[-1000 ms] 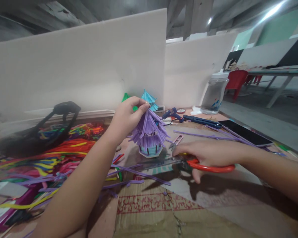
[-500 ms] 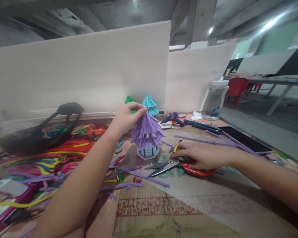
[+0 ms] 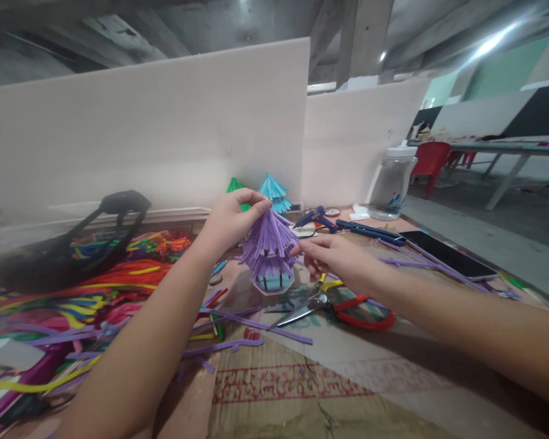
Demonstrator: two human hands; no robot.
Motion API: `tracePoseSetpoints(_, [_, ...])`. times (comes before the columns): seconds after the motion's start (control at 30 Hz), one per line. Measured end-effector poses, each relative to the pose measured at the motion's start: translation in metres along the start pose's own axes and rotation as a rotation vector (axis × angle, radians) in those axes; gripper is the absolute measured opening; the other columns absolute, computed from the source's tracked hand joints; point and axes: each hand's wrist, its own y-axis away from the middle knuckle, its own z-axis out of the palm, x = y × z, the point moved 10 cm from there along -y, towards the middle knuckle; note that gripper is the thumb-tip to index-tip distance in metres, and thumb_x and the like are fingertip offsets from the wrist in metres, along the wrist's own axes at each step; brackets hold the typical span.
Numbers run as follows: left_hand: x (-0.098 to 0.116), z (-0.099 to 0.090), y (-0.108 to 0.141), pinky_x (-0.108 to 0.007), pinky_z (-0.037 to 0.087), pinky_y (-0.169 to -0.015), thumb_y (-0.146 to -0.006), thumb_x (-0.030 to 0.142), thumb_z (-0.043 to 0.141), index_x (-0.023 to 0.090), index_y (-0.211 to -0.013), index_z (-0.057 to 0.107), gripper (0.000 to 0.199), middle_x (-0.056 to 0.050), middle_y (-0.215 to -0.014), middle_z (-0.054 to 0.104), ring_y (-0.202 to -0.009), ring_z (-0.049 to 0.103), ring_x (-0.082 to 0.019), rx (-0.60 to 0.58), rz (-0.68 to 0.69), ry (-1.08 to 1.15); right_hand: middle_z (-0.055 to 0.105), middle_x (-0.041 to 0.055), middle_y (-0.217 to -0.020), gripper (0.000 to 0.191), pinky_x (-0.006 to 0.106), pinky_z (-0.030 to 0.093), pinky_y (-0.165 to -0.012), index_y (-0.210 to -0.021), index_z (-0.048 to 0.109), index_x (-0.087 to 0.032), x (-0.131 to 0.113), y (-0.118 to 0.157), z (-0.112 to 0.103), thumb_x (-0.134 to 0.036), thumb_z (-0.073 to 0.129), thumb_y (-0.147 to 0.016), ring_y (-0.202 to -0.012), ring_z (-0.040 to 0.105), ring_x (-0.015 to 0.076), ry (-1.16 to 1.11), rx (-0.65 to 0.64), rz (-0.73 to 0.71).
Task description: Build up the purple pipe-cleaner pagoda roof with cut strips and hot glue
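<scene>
A small purple pagoda model (image 3: pixel 271 241) stands upright on the table, with two tiers of strip-covered roof over a pale blue base. My left hand (image 3: pixel 238 213) pinches the peak of its upper roof. At the roof's right edge, the fingertips of my right hand (image 3: pixel 322 253) reach the purple strips; the fingers are partly curled, and no tool is in them. Scissors with red and yellow handles (image 3: pixel 320 301) lie half open just below my right hand. Behind the purple model are a light blue pagoda model (image 3: pixel 274 188) and a green one (image 3: pixel 234 185), partly hidden.
Colourful pipe cleaners (image 3: pixel 137 274) pile up at left beside a black strap-like object (image 3: pixel 119 207). Farther right lie a blue glue gun (image 3: pixel 318 217), a dark blue cutter-like tool (image 3: pixel 370 231), a phone (image 3: pixel 448 255) and a clear bottle (image 3: pixel 392 183). Loose purple strips (image 3: pixel 256 329) lie in front.
My right hand has let go of the scissors and moved up and left to the purple roof. The scissors stay on the table. My left hand keeps its pinch on the peak.
</scene>
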Motion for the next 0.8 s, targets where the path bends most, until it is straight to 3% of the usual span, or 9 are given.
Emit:
tracePoseSetpoints(0.13, [0.009, 0.002, 0.002, -0.029, 0.046, -0.080, -0.086, 0.038, 0.060, 0.015, -0.085, 0.070, 0.025, -0.005, -0.089, 0.072, -0.083, 0.064, -0.019, -0.012, 0.054, -0.010, 0.053, -0.0049, -0.049, 0.035, 0.024, 0.044, -0.049, -0.079, 0.064, -0.018, 0.009, -0.006, 0.022, -0.053, 0.068, -0.081, -0.042, 0.045, 0.0083, -0.230, -0.077, 0.120])
tracePoseSetpoints(0.23, [0.015, 0.002, 0.004, -0.030, 0.046, -0.082, -0.087, 0.038, 0.059, 0.016, -0.084, 0.069, 0.024, -0.005, -0.089, 0.072, -0.085, 0.064, -0.019, -0.008, 0.091, -0.022, 0.051, -0.0065, -0.046, 0.034, 0.023, 0.045, -0.051, -0.072, 0.061, -0.018, 0.009, -0.007, 0.029, -0.049, 0.074, -0.075, -0.043, 0.045, 0.0074, -0.314, -0.078, 0.091])
tracePoseSetpoints(0.33, [0.017, 0.001, 0.004, -0.030, 0.046, -0.083, -0.088, 0.036, 0.058, 0.016, -0.083, 0.069, 0.023, -0.005, -0.090, 0.072, -0.088, 0.063, -0.020, 0.006, 0.112, -0.036, 0.049, -0.0081, -0.045, 0.035, 0.024, 0.047, -0.055, -0.080, 0.062, -0.018, 0.010, -0.003, 0.028, -0.049, 0.075, -0.074, -0.043, 0.045, 0.0077, -0.298, -0.066, 0.050])
tracePoseSetpoints(0.47, [0.009, 0.000, 0.002, -0.031, 0.046, -0.084, -0.089, 0.035, 0.055, 0.015, -0.085, 0.068, 0.024, -0.007, -0.092, 0.071, -0.088, 0.063, -0.020, 0.007, 0.071, -0.024, 0.049, -0.0079, -0.049, 0.039, 0.026, 0.045, -0.055, -0.075, 0.051, -0.021, 0.005, 0.007, 0.011, -0.058, 0.062, -0.083, -0.046, 0.046, 0.0090, 0.002, -0.100, -0.041])
tracePoseSetpoints(0.63, [-0.006, -0.001, -0.002, -0.031, 0.047, -0.084, -0.089, 0.038, 0.054, 0.015, -0.089, 0.068, 0.027, -0.007, -0.095, 0.071, -0.089, 0.063, -0.020, -0.013, 0.021, 0.044, 0.053, -0.0023, -0.055, 0.047, 0.027, 0.039, -0.054, -0.064, 0.047, -0.021, -0.012, 0.017, -0.037, -0.058, 0.045, -0.094, -0.051, 0.050, 0.0115, 0.623, -0.036, -0.164])
tracePoseSetpoints(0.73, [-0.006, 0.001, -0.002, -0.032, 0.047, -0.085, -0.089, 0.039, 0.054, 0.015, -0.089, 0.068, 0.028, -0.007, -0.095, 0.071, -0.089, 0.064, -0.020, -0.038, 0.030, 0.061, 0.066, 0.0035, -0.079, 0.030, 0.030, 0.045, -0.065, -0.092, 0.063, -0.019, -0.017, 0.023, -0.051, -0.047, 0.052, -0.092, -0.072, 0.061, 0.0171, 0.827, -0.038, -0.216])
tracePoseSetpoints(0.8, [-0.004, 0.003, -0.001, -0.032, 0.047, -0.085, -0.088, 0.039, 0.055, 0.015, -0.088, 0.068, 0.027, -0.007, -0.095, 0.072, -0.089, 0.064, -0.021, -0.049, 0.029, 0.048, 0.069, 0.0072, -0.101, 0.031, 0.033, 0.047, -0.076, -0.116, 0.062, -0.022, -0.016, 0.028, -0.049, -0.039, 0.054, -0.091, -0.090, 0.063, 0.0210, 0.934, -0.094, -0.244])
